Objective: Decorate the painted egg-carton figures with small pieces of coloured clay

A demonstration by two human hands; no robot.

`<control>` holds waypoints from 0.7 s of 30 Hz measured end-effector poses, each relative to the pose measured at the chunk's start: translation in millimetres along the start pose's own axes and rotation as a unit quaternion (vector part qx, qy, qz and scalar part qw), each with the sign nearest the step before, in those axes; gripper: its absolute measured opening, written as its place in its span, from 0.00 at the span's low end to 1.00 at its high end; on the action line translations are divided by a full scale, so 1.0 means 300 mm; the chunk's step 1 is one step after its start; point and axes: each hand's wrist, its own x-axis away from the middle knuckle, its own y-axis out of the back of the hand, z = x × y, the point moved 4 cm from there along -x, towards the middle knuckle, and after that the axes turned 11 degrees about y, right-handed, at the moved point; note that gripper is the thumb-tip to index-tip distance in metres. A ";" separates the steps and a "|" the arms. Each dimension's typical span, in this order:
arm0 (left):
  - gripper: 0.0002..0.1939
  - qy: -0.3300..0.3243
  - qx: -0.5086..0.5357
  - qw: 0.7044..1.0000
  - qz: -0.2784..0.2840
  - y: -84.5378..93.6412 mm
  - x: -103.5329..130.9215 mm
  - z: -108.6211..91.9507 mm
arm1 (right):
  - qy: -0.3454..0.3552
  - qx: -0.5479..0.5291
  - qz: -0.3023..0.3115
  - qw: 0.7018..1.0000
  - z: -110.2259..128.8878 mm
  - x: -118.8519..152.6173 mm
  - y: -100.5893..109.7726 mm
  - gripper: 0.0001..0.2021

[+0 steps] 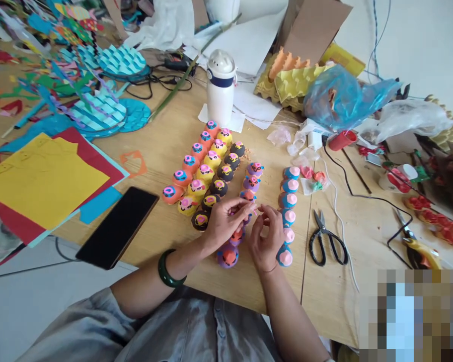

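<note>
Above the row of purple painted domes point(228, 255), my left hand point(226, 218) and my right hand point(266, 236) are close together, each closed in a pinch. A tiny pink bit point(254, 212) shows between the fingertips; its material is too small to make out. My left hand hides part of the purple row. To its left stand rows of orange domes point(172, 194), yellow domes point(197, 187) and black domes point(219, 187), all with coloured details on top. Right of my right hand runs a row of blue domes with pink tops point(288, 218).
Black-handled scissors point(326, 241) lie at the right, near a white cable point(342, 221). A phone point(118, 227) and stacked coloured paper point(45, 176) are at the left. Behind the rows stands a white bottle point(221, 98). Egg cartons point(298, 83) and a blue plastic bag point(343, 98) sit farther back.
</note>
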 end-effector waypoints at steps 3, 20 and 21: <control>0.15 -0.056 -0.067 0.996 -0.021 -0.013 0.005 0.007 | -0.047 0.042 0.028 0.998 0.002 -0.012 -0.018 0.17; 0.18 0.001 0.020 1.000 0.021 -0.039 -0.023 0.005 | -0.040 -0.025 -0.033 0.998 0.001 -0.012 0.008 0.22; 0.19 0.015 0.039 0.999 0.027 -0.038 -0.021 0.007 | -0.036 -0.027 -0.035 0.998 0.003 -0.013 0.013 0.23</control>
